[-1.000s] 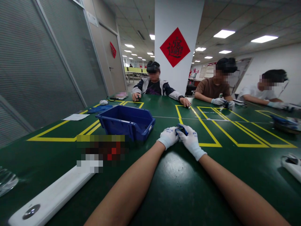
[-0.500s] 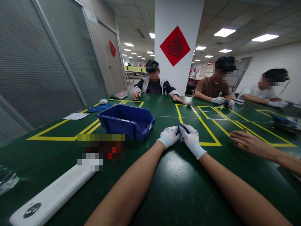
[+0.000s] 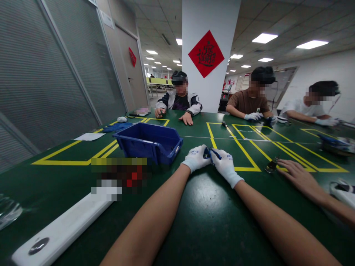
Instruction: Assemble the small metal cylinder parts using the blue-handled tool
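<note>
Over the green counter (image 3: 205, 207) in front of me, my gloved left hand (image 3: 195, 158) and right hand (image 3: 225, 164) pressed together, both gripping a small blue part (image 3: 210, 152) between them, blue bin (image 3: 149, 142) just left, a co-worker's bare hand (image 3: 298, 173) flat beside a metal piece (image 3: 271, 167)

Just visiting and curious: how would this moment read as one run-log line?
left hand: white-gloved, holds small blue part | right hand: white-gloved, same part | beside left hand: blue plastic bin
</note>
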Demonstrator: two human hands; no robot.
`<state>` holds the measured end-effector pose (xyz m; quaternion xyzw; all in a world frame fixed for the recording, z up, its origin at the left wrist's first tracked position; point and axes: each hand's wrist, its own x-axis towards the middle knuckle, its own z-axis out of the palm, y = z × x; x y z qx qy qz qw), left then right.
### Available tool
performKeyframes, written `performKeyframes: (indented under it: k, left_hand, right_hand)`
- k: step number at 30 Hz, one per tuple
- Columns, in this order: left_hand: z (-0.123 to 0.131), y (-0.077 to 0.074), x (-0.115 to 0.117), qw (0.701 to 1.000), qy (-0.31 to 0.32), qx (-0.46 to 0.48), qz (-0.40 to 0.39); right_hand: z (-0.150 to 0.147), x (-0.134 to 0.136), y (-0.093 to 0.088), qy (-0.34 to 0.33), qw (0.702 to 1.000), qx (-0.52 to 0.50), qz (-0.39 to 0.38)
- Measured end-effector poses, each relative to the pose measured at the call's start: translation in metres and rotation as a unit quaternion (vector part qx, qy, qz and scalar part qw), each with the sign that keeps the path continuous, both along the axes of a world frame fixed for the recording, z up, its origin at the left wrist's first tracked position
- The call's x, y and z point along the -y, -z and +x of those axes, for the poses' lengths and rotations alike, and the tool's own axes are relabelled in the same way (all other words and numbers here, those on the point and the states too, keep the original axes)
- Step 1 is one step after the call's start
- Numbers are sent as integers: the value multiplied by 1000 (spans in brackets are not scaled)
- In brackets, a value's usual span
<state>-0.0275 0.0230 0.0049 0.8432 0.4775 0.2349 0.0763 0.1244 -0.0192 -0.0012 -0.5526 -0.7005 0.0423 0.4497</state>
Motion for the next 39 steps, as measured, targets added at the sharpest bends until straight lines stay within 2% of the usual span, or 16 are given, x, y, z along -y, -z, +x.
performKeyframes:
  k: [3,6,10,13,18,21,25,32,35,39]
  left_hand:
    - [-8,-1,-2,1000,1,-1,6]
    - [-11,-1,-4,999,32,-39,15]
    - [-9,1,-5,994,65,-77,32]
    - [-9,4,-5,997,22,-70,39]
    - [-9,7,-5,997,-35,-63,34]
    - [-5,6,-5,993,-47,-96,47]
    - [1,2,-2,989,-79,-118,43]
    - [2,-3,1,982,-150,-114,15]
    - [-2,-1,0,981,-157,-113,10]
    - [-6,1,-3,984,-129,-117,27]
  right_hand:
    - [2,-2,3,-20,997,64,-42]
    - [3,0,3,-22,996,71,-52]
    - [2,6,-3,14,998,61,1]
    - [1,7,-3,55,993,100,30]
    - [2,-1,9,70,986,150,-21]
    - [5,-6,15,40,991,126,-34]
    - [6,-7,15,19,996,82,-5]
    - [4,-4,8,32,999,20,39]
    - [4,-3,8,31,999,27,33]
    - [6,-3,9,20,995,98,7]
